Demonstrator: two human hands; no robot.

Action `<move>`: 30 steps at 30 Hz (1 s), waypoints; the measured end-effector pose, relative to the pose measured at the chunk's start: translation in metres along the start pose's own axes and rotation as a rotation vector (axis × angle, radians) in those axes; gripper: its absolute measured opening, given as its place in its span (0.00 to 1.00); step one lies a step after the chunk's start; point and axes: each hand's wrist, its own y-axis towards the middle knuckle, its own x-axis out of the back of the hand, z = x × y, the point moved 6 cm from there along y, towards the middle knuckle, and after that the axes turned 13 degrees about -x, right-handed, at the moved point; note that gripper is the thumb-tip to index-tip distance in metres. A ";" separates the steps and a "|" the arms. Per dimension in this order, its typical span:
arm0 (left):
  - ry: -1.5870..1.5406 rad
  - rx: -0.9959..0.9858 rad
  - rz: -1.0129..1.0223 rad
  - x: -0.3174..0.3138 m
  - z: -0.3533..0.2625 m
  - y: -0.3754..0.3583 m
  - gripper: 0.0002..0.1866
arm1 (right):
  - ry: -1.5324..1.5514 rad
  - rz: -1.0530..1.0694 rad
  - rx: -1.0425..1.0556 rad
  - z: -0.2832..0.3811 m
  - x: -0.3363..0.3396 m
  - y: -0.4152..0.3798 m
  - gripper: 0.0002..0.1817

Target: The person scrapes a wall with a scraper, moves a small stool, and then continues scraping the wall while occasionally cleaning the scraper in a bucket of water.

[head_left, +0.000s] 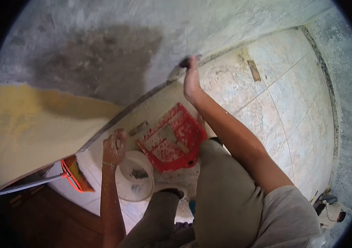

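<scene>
Stretched out to the base of the grey wall [176, 25], my right hand [191, 80] is closed round a small dark object [185, 63], blurred and too unclear to name. My left hand [114, 146] is raised above a round white bucket [142, 192], its fingers curled; whatever they may hold is too small to make out. Between my hands a red tray [196, 126] spattered with white lies on the floor, with a putty knife [181, 146] in it. A second scraper [138, 128] rests beside the tray, near the wall.
A broom [76, 175] with an orange head leans at the lower left, by a dark brown surface [56, 215]. On the tiled floor [275, 107] lies a small brown piece [253, 70]. Objects and light cloth [331, 213] are at the lower right.
</scene>
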 end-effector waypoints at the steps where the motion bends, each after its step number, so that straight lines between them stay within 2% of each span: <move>1: 0.003 -0.010 -0.013 0.003 -0.002 0.005 0.15 | 0.238 0.147 0.054 0.021 -0.006 -0.002 0.33; 4: -0.019 0.022 0.036 0.002 -0.007 0.001 0.15 | 0.119 0.105 0.162 0.009 -0.018 -0.014 0.35; 5: -0.020 0.031 0.052 0.003 -0.007 -0.001 0.16 | 0.014 0.263 0.173 0.011 -0.022 -0.019 0.30; 6: -0.017 0.028 0.045 0.006 -0.007 0.002 0.16 | 0.019 0.255 0.174 0.022 -0.017 -0.019 0.30; 8: 0.038 -0.019 0.045 0.008 -0.007 0.002 0.17 | 0.254 0.080 -0.090 0.052 -0.015 -0.017 0.33; 10: 0.086 -0.053 0.061 0.006 -0.009 0.010 0.18 | 0.303 0.172 -0.082 0.054 -0.030 -0.029 0.35; 12: 0.016 0.004 0.083 0.008 -0.013 0.004 0.18 | 0.200 0.241 0.130 0.032 -0.030 -0.033 0.36; 13: 0.017 -0.003 0.088 0.005 -0.014 0.000 0.18 | 0.102 0.183 0.158 0.039 -0.026 -0.027 0.44; 14: 0.011 0.001 0.065 0.003 -0.010 0.002 0.18 | 0.111 0.189 0.181 0.046 -0.024 -0.023 0.44; 16: 0.004 0.014 0.048 0.002 -0.006 0.009 0.17 | 0.198 0.090 -0.028 0.039 -0.015 -0.021 0.43; 17: -0.030 0.033 0.028 0.003 -0.007 0.009 0.17 | 0.147 0.335 0.146 0.026 -0.025 -0.019 0.37; 18: -0.066 0.054 0.018 0.004 -0.008 0.003 0.17 | 0.152 0.317 0.129 0.007 -0.013 -0.011 0.37; 20: -0.061 0.052 0.039 0.003 -0.009 0.002 0.18 | -0.016 0.151 0.169 0.029 -0.016 -0.023 0.45; 24: -0.012 0.007 0.019 0.004 -0.007 0.003 0.18 | 0.069 0.228 0.070 0.026 -0.014 -0.025 0.42; 25: -0.013 0.010 0.039 0.002 -0.007 -0.002 0.18 | -0.061 0.295 0.142 0.007 -0.005 0.000 0.45; 26: -0.035 0.019 0.042 0.001 -0.007 -0.002 0.18 | -0.061 0.292 0.141 0.005 -0.005 -0.008 0.45; 28: -0.052 0.019 0.025 0.002 -0.004 0.005 0.18 | -0.307 0.063 0.360 0.012 -0.007 -0.025 0.47; 30: -0.024 0.026 0.029 -0.001 -0.002 0.002 0.18 | -0.264 0.090 0.323 0.019 -0.009 -0.022 0.47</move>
